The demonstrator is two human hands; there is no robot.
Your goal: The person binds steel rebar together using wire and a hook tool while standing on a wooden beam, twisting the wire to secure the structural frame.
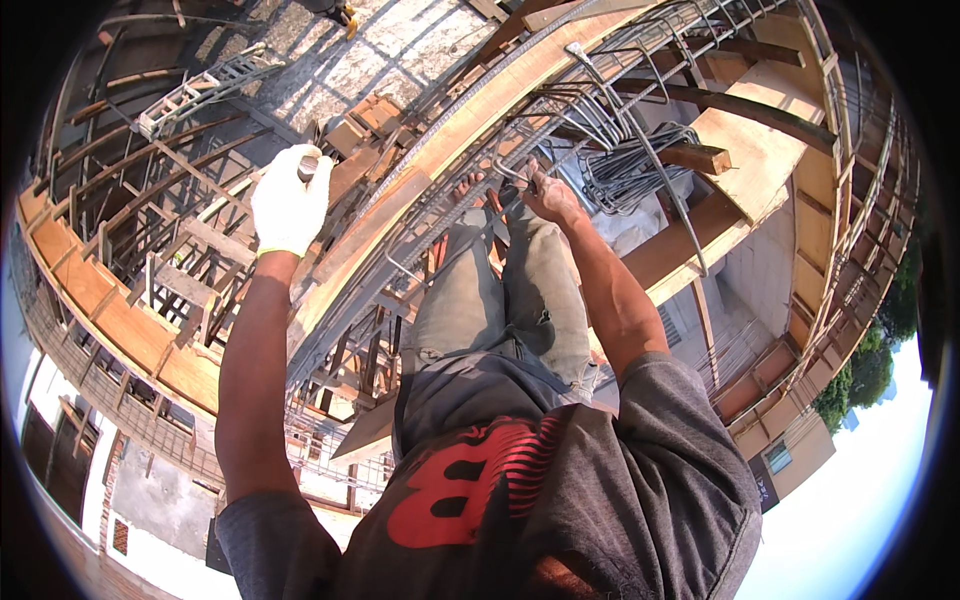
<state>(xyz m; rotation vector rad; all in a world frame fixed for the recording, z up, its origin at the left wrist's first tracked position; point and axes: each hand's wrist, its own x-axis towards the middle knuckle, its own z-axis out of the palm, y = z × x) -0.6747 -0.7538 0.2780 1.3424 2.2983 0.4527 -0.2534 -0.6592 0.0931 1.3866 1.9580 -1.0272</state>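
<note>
Grey cotton shirt with a red print [520, 490] fills the lower frame, and grey dusty trousers [500, 290] run away from it toward the steelwork. On the left, the left hand [289, 200], in a white fabric glove, is curled shut around a small dark tool handle [307, 166], raised clear of the long wooden formwork beam [440, 170]. Bare, the right hand [548, 195] reaches to the grey steel rebar cage [600, 110] beside the beam, fingers pinched on a thin wire there. Loose bent steel stirrups [640, 165] lie just beyond it.
</note>
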